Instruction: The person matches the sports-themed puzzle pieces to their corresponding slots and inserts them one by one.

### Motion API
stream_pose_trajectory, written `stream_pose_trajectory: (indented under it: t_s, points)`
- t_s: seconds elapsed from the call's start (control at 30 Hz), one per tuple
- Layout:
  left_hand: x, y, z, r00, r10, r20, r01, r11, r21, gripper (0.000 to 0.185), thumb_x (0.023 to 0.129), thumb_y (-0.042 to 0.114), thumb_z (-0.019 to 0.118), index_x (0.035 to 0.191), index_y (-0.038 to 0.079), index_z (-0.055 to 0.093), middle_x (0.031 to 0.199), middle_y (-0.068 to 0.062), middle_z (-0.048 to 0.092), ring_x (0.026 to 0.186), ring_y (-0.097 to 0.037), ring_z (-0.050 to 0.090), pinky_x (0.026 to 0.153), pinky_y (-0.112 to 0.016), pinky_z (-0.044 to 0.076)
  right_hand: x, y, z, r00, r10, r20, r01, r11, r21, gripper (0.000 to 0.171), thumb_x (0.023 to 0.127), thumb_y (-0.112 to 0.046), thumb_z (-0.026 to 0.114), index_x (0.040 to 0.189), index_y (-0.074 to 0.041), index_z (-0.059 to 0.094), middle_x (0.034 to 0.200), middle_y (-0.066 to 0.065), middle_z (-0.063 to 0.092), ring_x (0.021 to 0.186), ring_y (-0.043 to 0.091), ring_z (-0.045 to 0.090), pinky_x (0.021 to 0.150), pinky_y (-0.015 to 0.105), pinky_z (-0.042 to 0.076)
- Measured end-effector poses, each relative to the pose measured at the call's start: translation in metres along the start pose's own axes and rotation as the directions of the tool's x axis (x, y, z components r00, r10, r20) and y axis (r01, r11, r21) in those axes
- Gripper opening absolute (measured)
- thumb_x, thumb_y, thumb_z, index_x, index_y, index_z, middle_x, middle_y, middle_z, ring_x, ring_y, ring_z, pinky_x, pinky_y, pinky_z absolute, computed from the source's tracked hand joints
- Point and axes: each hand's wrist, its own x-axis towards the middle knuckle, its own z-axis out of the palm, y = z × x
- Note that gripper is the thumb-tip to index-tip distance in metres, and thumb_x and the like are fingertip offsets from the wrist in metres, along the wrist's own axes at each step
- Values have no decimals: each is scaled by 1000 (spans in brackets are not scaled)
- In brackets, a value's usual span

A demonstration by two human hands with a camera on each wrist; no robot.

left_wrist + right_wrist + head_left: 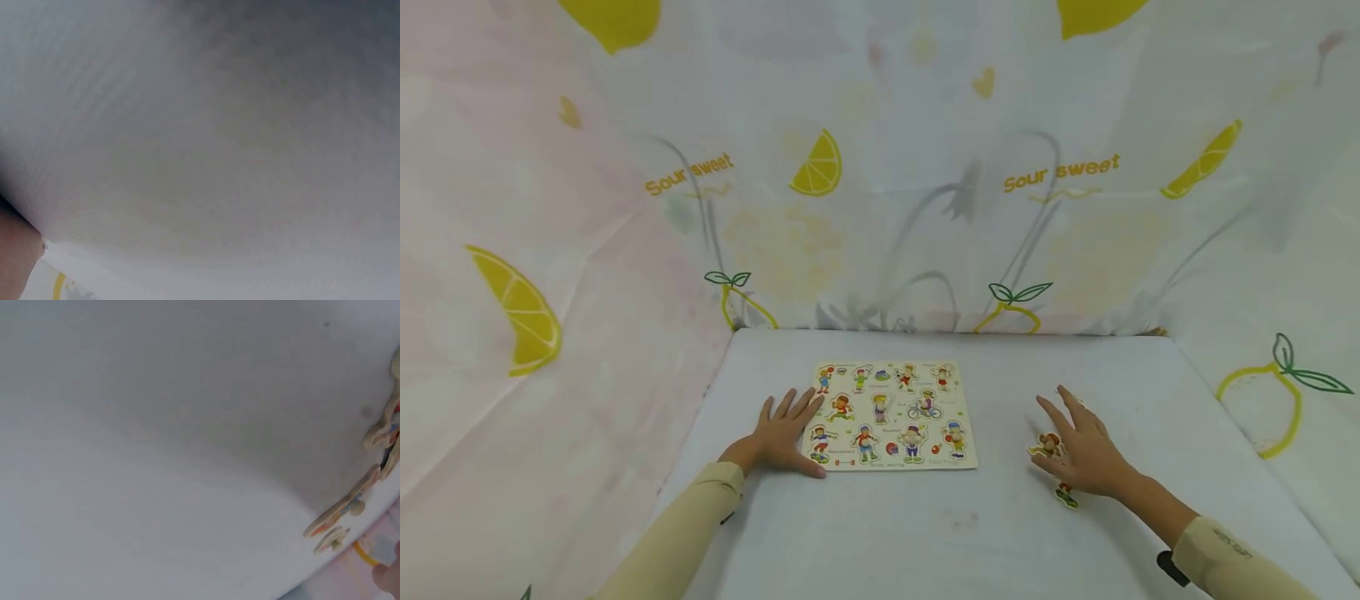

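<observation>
Head view shows a white table (925, 533) filling the lower half of the frame, with a puzzle board (891, 414) lying flat just left of centre, its face covered in small cartoon figures of children at sport. The left hand (781, 437) rests at the board's left edge in the lower left-centre of the frame — fingers straight and spread, their tips lying over the board's rim, the thumb along its near corner, gripping nothing. The right hand (1084, 450) lies at the lower right-centre, well apart from the board, palm down with the fingers straight and fanned out toward the top of the frame, so it too is relaxed rather than closed. Under and beside this hand lie loose puzzle pieces (1049, 447): one shows at the hand's left edge by the thumb, another peeks out just below the wrist — whether the palm presses them or merely covers them cannot be told. Both forearms wear beige sleeves (692, 525). In the right wrist view the same pieces appear at the right edge of the frame, lying on the white surface, with a fingertip at the lower right corner. The left wrist view is mostly blurred white tabletop. A pale curtain (880, 167) printed with lemon slices and the words "Sour sweet" fills the upper half and both sides.
</observation>
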Motion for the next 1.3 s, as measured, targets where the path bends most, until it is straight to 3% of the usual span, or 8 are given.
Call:
stream_pose_trajectory:
  t_s: [0.2,0.33,0.43,0.57,0.7,1.07,1.2,1.3]
  points:
    - [-1,3,-3,1000,-9,0,9,1000,15,135,59,82,72,161,18,10,168,-8,1,153,-43,-4,114,-70,-6,-22,-2,-1,1000,6,19,-7,1000,17,79,88,-44,70,152,-15,35,160,25,19,134,52,36,101,70,28]
    - [-1,3,-3,1000,-11,8,11,1000,16,135,59,83,71,161,18,10,168,-8,0,153,-43,-4,114,-70,-6,-34,-3,2,1000,-19,-11,19,1000,24,79,84,-37,77,149,-12,39,156,30,24,128,53,42,92,70,39]
    - [-1,2,-3,1000,-8,1,8,1000,14,136,58,84,71,161,19,10,168,-9,1,153,-43,-3,115,-70,-6,-40,-3,4,996,-59,-63,60,998,18,81,78,-30,83,146,-9,44,149,30,35,119,46,52,83,64,47]
    - [-1,0,-3,1000,-10,-7,10,1000,23,136,58,84,71,161,19,10,168,-9,1,153,-43,-3,115,-70,-6,-46,-2,8,987,-120,-110,121,993,5,63,72,-19,87,128,-7,60,128,18,57,108,33,60,78,52,53]
    - [0,0,-3,1000,-15,3,15,1000,18,136,58,84,71,161,19,10,168,-9,0,152,-43,-3,115,-70,-6,-50,2,13,978,-151,-142,156,987,25,43,68,-11,88,107,-12,70,110,5,65,102,24,63,79,41,54]
    - [0,1,-2,1000,-18,6,18,1000,17,136,58,84,72,161,19,10,168,-8,0,153,-43,-4,115,-69,-6,-50,4,16,983,-49,-176,90,968,233,29,66,3,85,90,-12,76,88,-6,63,75,-3,55,60,19,48]
    - [-2,2,-4,1000,-14,3,14,1000,16,135,59,83,72,161,18,11,168,-8,1,153,-43,-3,115,-70,-5,-48,6,11,989,-31,-144,71,956,284,28,69,6,83,90,-11,75,85,-4,67,73,-6,54,58,18,49]
    - [-2,2,-4,1000,-11,6,11,1000,11,135,59,83,72,161,18,11,168,-8,1,153,-43,-3,115,-70,-5,-45,10,4,999,-15,-44,30,937,348,21,75,2,80,93,-8,75,86,-1,69,74,-8,56,59,18,50]
